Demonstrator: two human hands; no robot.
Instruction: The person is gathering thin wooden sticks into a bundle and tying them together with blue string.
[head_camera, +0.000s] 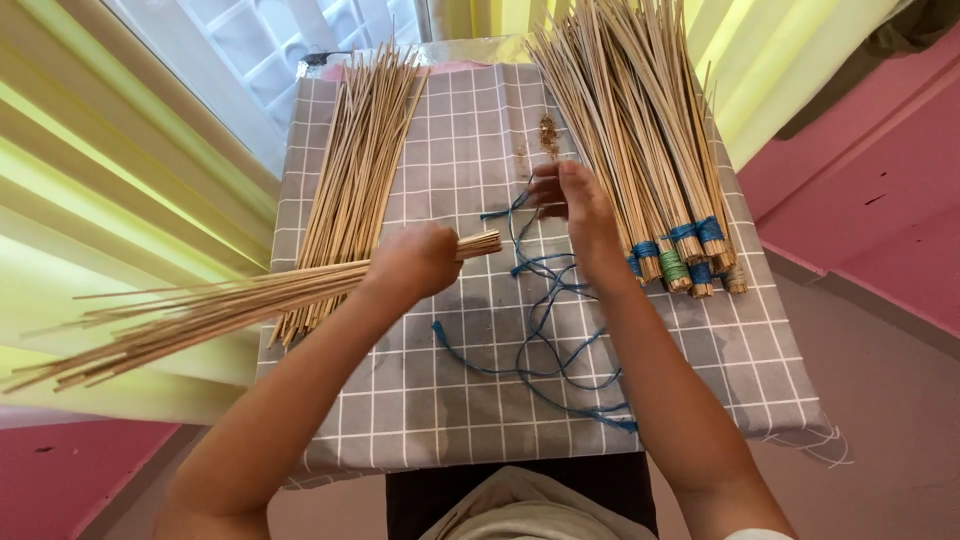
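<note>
My left hand (415, 262) grips a bundle of thin pale sticks (200, 312) near its butt end, which pokes out to the right of my fist. The long tips fan out to the left past the table edge. My right hand (578, 215) hovers over the grey checked cloth (430, 380), fingers pinching a blue string (545, 330) that trails in loops toward me. The two hands are a short distance apart.
A loose pile of sticks (360, 160) lies on the cloth's left side. Several bundles tied with blue and green string (670, 190) lie on the right. Yellow curtains (110, 200) hang left and behind; pink walls (870, 200) flank the small table.
</note>
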